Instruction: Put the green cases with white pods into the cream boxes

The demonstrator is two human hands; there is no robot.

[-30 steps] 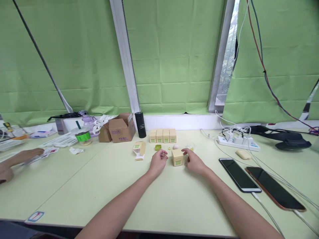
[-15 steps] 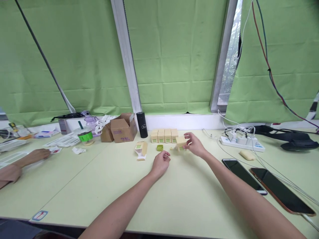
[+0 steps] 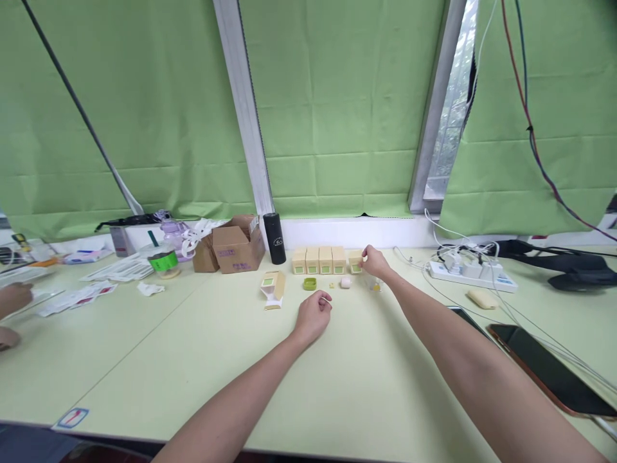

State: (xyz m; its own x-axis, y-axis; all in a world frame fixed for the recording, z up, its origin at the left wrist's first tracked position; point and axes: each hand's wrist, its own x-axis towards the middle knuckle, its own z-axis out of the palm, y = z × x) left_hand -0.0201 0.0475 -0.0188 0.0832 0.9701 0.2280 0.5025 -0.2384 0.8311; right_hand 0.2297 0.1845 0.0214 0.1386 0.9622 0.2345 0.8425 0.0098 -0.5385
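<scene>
My right hand (image 3: 376,262) grips a small tan carton (image 3: 355,262) with a green window at its right side. The carton stands just right of a row of several matching cartons (image 3: 319,261). My left hand (image 3: 312,317) rests on the table with fingers curled in and nothing visible in them. Beyond it lie a small green dish (image 3: 310,283), tiny yellow pieces (image 3: 331,285) and a pale pink block (image 3: 346,282). Below my right wrist is a small clear item with yellow in it (image 3: 376,287). An opened carton (image 3: 273,289) lies to the left, flap toward me.
A black cylinder (image 3: 274,238) and a brown cardboard box (image 3: 238,246) stand at the back. On the right are a power strip (image 3: 472,276), cables, a cream-coloured object (image 3: 481,299) and phones (image 3: 549,366). A co-worker's hand (image 3: 14,299), papers and a green-banded cup (image 3: 164,260) are leftward.
My right hand has carried the carton back and right, to the end of the row. The pink block and clear item now show. My left hand stays put; the co-worker's hand moved left.
</scene>
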